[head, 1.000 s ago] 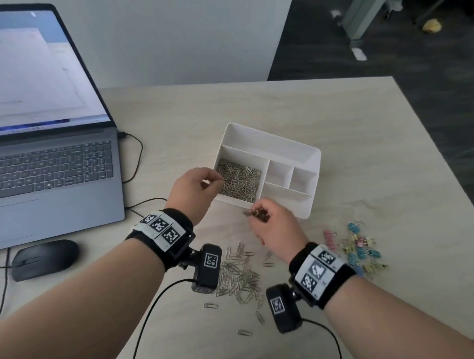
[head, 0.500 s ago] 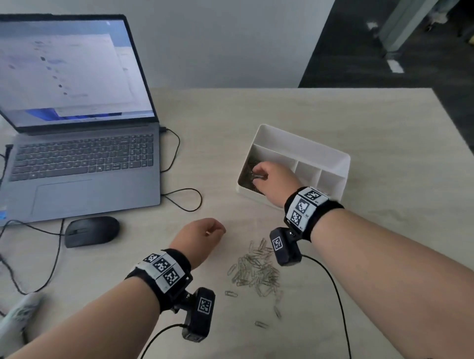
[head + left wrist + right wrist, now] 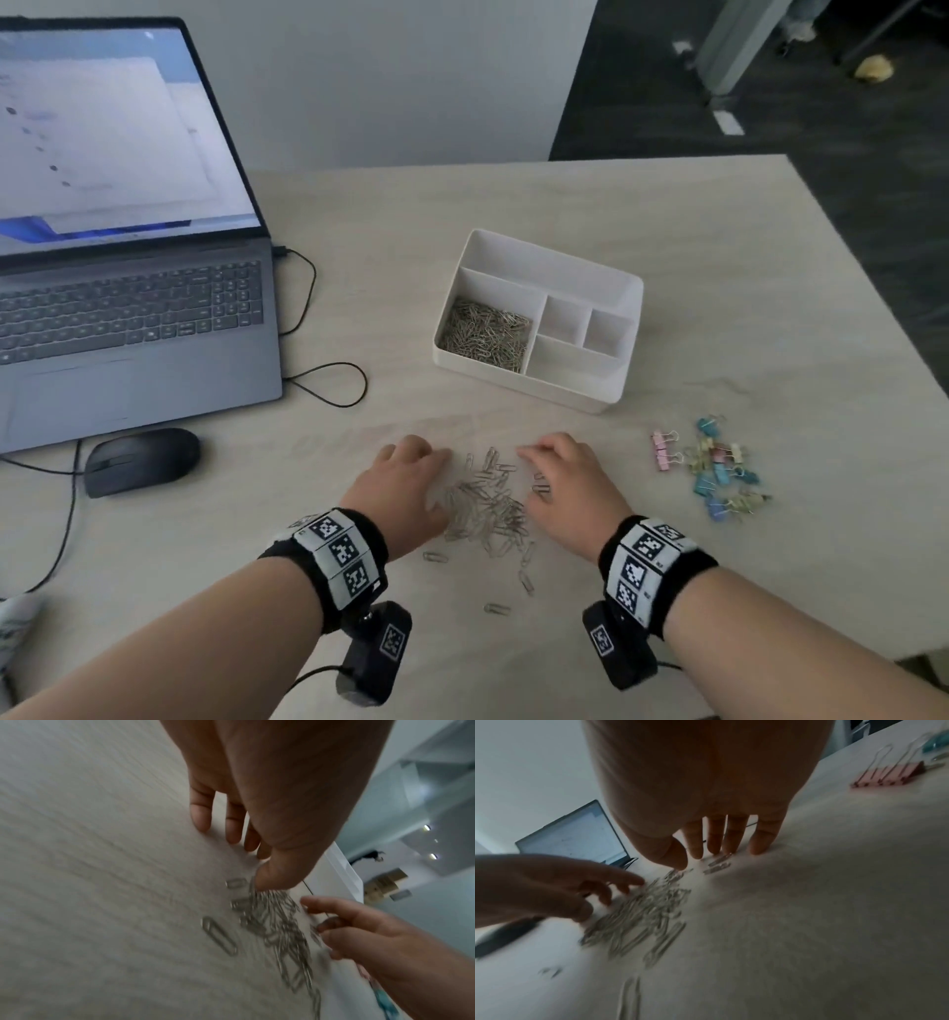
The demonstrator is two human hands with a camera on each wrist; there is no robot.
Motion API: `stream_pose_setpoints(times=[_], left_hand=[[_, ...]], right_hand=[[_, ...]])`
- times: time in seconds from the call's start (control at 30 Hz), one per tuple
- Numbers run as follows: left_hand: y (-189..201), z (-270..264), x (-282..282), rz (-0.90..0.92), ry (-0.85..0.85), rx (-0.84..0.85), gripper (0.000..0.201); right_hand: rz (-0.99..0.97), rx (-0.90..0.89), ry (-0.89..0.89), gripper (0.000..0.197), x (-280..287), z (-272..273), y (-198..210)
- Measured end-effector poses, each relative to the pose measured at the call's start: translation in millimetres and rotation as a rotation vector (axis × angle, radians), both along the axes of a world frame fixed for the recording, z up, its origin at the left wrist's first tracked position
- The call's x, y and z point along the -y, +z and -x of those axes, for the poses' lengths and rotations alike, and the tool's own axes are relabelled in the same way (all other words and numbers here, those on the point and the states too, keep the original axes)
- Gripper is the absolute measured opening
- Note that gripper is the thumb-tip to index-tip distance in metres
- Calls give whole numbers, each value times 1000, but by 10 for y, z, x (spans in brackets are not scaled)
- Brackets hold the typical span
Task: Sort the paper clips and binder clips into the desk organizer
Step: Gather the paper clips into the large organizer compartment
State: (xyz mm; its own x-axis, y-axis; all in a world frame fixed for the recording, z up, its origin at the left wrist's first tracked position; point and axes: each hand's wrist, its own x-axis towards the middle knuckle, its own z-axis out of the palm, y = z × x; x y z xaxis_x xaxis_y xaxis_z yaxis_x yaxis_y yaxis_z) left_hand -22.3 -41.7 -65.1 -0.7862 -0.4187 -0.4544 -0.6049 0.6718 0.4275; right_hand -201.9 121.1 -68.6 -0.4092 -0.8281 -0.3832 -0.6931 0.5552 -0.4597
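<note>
A white desk organizer [image 3: 539,390] stands mid-table, its large left compartment filled with silver paper clips [image 3: 485,331]; its three smaller compartments and long back slot hold nothing. In front of it a loose pile of paper clips [image 3: 490,506] [image 3: 277,919] [image 3: 639,910] lies on the table. My left hand [image 3: 405,480] [image 3: 257,801] sits at the pile's left, fingers down on the table and thumb against the clips. My right hand [image 3: 560,478] [image 3: 706,791] sits at the pile's right, fingertips on the table beside a few clips. Coloured binder clips [image 3: 716,470] [image 3: 890,774] lie in a heap to the right.
An open laptop [image 3: 128,288] and a black mouse [image 3: 141,460] occupy the left side, with a black cable [image 3: 328,383] looping toward the organizer. A few stray paper clips [image 3: 495,609] lie nearer me. The table's right edge [image 3: 873,288] drops to dark floor.
My right hand left the organizer's clip compartment and came back down to the right of the pile. My left hand moved forward onto the table at the pile's left.
</note>
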Motion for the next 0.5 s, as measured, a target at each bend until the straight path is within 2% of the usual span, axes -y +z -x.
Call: stream_pose_setpoints(times=[0.13, 0.23, 0.33, 0.4, 0.47, 0.5], left_hand=[[22, 36, -233, 69, -176, 46, 80], [-7, -25, -343, 61, -250, 32, 84], [-26, -152, -363, 78, -212, -12, 85], [-55, -248, -316, 102, -130, -6, 84], [-82, -298, -262, 61, -61, -2, 71], [-89, -296, -251, 32, -46, -4, 58]], right_hand=[[-81, -79, 174, 72, -77, -275, 6], [-49, -71, 257, 72, -153, -421, -11], [42, -58, 202, 70, -295, -382, 2], [46, -31, 144, 76, -414, -321, 4], [-19, 37, 135, 82, -510, -312, -3], [-57, 54, 152, 80, -536, -333, -18]])
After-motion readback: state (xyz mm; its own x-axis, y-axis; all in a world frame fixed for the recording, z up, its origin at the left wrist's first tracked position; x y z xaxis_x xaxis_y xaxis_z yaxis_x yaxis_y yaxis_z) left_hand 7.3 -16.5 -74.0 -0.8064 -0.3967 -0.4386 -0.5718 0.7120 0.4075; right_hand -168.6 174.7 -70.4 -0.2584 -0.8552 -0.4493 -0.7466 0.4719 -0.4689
